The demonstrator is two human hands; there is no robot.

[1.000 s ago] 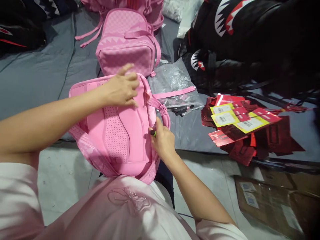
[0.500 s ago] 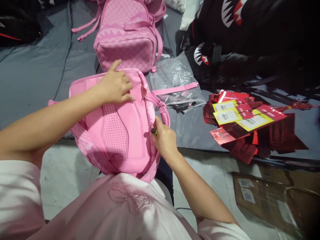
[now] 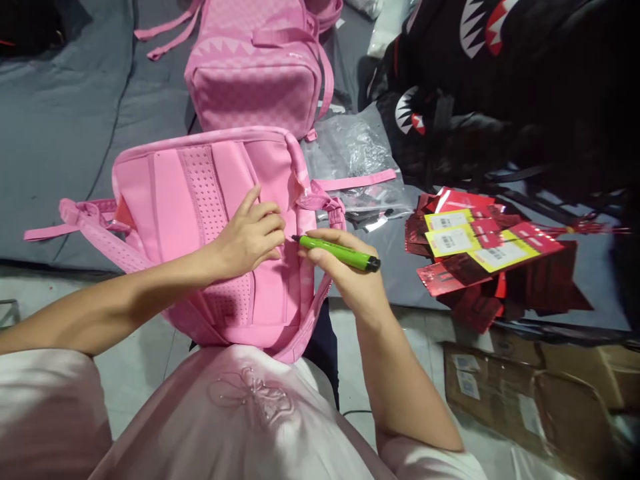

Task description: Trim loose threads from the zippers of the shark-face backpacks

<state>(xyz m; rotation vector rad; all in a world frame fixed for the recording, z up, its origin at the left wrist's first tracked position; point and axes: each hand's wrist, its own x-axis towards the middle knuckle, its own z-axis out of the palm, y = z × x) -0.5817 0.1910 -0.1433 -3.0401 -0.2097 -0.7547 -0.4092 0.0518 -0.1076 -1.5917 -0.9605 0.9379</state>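
Observation:
A pink backpack lies with its padded back panel facing up, between my body and the table. On that panel rests my left hand, thumb raised away from the loosely bent fingers, with nothing visible in it. My right hand grips a green marker pen with black ends. The pen's narrow dark tip points left, close to the left fingertips; whether it touches the panel I cannot tell. The right hand is over the bag's side edge, beside a shoulder strap.
A second pink backpack stands just behind. Right of it lie a clear plastic bag and a pile of red and yellow tags. Black bags fill the back right. A cardboard box is on the floor.
The right hand has brought the marker pen out over the panel's edge, now pointing left. The left hand has moved down and right on the panel. The backpack has turned and spread leftward.

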